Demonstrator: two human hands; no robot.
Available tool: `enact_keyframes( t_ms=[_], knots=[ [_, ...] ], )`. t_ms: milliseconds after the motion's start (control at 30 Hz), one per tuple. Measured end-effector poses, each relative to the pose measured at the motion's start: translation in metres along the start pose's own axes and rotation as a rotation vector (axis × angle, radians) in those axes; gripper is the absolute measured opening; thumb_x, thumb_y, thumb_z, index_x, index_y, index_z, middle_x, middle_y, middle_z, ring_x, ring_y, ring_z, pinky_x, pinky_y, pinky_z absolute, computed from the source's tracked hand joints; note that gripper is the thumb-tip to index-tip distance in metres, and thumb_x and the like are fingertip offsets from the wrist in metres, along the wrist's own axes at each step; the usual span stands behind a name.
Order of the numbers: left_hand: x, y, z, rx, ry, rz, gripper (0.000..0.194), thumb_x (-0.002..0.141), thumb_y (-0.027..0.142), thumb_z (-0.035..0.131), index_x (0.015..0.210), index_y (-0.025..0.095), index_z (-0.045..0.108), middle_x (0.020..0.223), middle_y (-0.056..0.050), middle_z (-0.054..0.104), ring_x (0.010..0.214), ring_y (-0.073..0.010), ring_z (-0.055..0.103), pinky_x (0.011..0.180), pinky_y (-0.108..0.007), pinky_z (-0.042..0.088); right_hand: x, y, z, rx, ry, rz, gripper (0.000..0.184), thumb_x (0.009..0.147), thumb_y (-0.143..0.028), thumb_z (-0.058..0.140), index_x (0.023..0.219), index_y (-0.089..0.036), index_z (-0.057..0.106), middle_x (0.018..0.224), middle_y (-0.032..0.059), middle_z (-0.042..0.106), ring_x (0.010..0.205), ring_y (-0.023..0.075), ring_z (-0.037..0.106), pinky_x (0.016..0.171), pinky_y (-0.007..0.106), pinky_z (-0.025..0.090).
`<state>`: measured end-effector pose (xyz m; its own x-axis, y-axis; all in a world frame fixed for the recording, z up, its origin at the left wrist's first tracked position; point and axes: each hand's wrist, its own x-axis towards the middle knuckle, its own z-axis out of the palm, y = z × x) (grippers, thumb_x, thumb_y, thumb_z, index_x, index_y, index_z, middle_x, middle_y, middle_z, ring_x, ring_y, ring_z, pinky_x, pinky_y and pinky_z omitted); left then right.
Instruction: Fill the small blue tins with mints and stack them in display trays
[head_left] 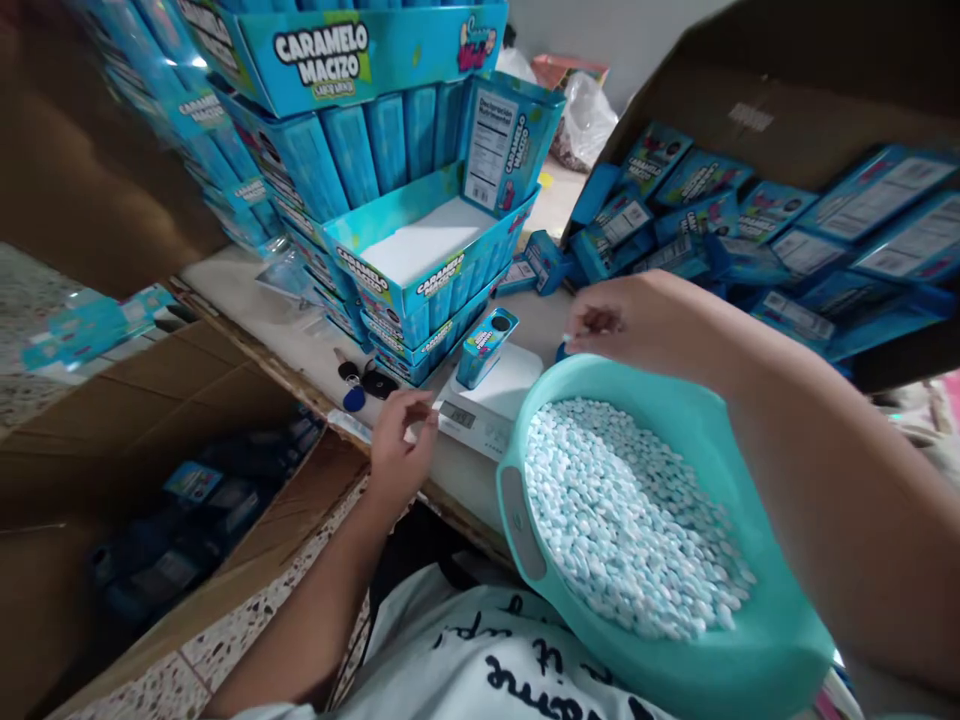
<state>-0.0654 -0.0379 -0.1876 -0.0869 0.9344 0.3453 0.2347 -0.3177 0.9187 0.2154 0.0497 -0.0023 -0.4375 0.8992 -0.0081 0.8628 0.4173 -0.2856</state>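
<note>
- We see a small blue candy box (pixel 485 346) standing upright on a white scale (pixel 491 400). Its top is open.
- The scale sits on a pale table (pixel 300 340), just in front of us.
- Our left hand (pixel 401 440) rests at the near left corner of the scale, right by its little screen. The fingers are curled and the tips come together on something tiny and white. We cannot tell what it is.
- Our right hand (pixel 626 320) hovers over the far rim of a big teal bowl (pixel 750 640). Its fingertips are pinched together on a small pale bit, which looks like one candy.
- The bowl sits near our lap, to the right of the scale. It holds lots of little white and light blue candies (pixel 630 520).
- Behind the scale stands a stack of blue display trays (pixel 420 270) that say "Caramelo Macizo". The top tray in front is mostly bare and white inside.
- A set of keys (pixel 360 385) lies on the table left of the scale.
- To the right, a brown carton (pixel 787 90) lies tipped on its side with many blue boxes (pixel 750 230) spilling out of it.
- To the left, lower down, an open brown carton (pixel 247 400) holds more blue boxes in the dark.
- We wear a white shirt (pixel 487 650) with black writing.
</note>
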Motion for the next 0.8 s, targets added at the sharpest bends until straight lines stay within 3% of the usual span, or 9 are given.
enact_keyframes(
  t_ms=[67, 200, 367, 500, 633, 733, 800],
  knots=[
    [0.001, 0.001, 0.000, -0.007, -0.010, 0.001, 0.023, 0.088, 0.015, 0.059, 0.110, 0.020, 0.064, 0.104, -0.005, 0.060, 0.085, -0.0140, 0.066, 0.078, -0.029, 0.058, 0.024, -0.012, -0.003, -0.062, 0.034, -0.077, 0.005, 0.077, -0.015, 0.073, 0.078, -0.018, 0.070, 0.066, -0.0018, 0.067, 0.060, 0.0121, 0.057, 0.058, 0.026, 0.035],
    [0.001, 0.003, 0.000, -0.008, -0.015, -0.017, 0.027, 0.086, 0.010, 0.057, 0.110, 0.021, 0.064, 0.104, -0.004, 0.059, 0.084, -0.0137, 0.067, 0.077, -0.029, 0.058, 0.059, -0.026, 0.003, -0.095, -0.053, -0.170, 0.008, 0.078, -0.016, 0.071, 0.086, -0.018, 0.072, 0.075, 0.0005, 0.068, 0.067, 0.0144, 0.058, 0.061, 0.027, 0.035],
    [0.002, 0.004, -0.001, 0.013, -0.031, -0.026, 0.024, 0.088, 0.013, 0.057, 0.109, 0.022, 0.064, 0.101, -0.004, 0.060, 0.085, -0.0145, 0.067, 0.077, -0.029, 0.057, 0.069, -0.027, 0.014, -0.086, -0.100, -0.166, 0.009, 0.079, -0.017, 0.071, 0.087, -0.019, 0.069, 0.078, 0.0013, 0.068, 0.070, 0.0153, 0.057, 0.062, 0.027, 0.035],
    [0.005, 0.006, -0.001, 0.057, -0.052, -0.008, 0.021, 0.087, 0.015, 0.063, 0.106, 0.021, 0.066, 0.097, -0.003, 0.062, 0.087, -0.0140, 0.063, 0.077, -0.027, 0.055, 0.061, -0.028, 0.011, -0.061, -0.118, -0.187, 0.006, 0.084, -0.015, 0.065, 0.085, -0.015, 0.071, 0.078, 0.0032, 0.068, 0.071, 0.0134, 0.055, 0.064, 0.025, 0.034],
    [0.005, 0.006, -0.001, 0.069, -0.041, 0.030, 0.017, 0.088, 0.018, 0.063, 0.105, 0.020, 0.066, 0.098, -0.003, 0.062, 0.086, -0.0135, 0.062, 0.076, -0.026, 0.054, 0.039, -0.029, 0.005, -0.109, 0.012, -0.186, 0.011, 0.085, -0.013, 0.059, 0.085, -0.015, 0.070, 0.075, 0.0017, 0.067, 0.067, 0.0114, 0.052, 0.065, 0.024, 0.032],
    [0.002, 0.004, -0.002, 0.082, -0.043, 0.060, 0.020, 0.088, 0.019, 0.063, 0.108, 0.020, 0.065, 0.099, -0.004, 0.061, 0.084, -0.0130, 0.063, 0.076, -0.027, 0.056, 0.002, -0.026, 0.009, -0.098, 0.077, -0.151, 0.016, 0.089, -0.022, 0.055, 0.081, -0.018, 0.067, 0.069, -0.0015, 0.064, 0.060, 0.0100, 0.052, 0.061, 0.023, 0.031],
    [0.001, 0.004, -0.003, 0.091, -0.052, 0.072, 0.023, 0.088, 0.021, 0.064, 0.111, 0.020, 0.064, 0.103, -0.005, 0.061, 0.084, -0.0135, 0.065, 0.079, -0.029, 0.057, -0.035, -0.017, 0.016, -0.042, 0.010, -0.076, 0.013, 0.088, -0.024, 0.056, 0.084, -0.023, 0.068, 0.071, -0.0025, 0.068, 0.058, 0.0124, 0.057, 0.058, 0.024, 0.035]
  ],
)
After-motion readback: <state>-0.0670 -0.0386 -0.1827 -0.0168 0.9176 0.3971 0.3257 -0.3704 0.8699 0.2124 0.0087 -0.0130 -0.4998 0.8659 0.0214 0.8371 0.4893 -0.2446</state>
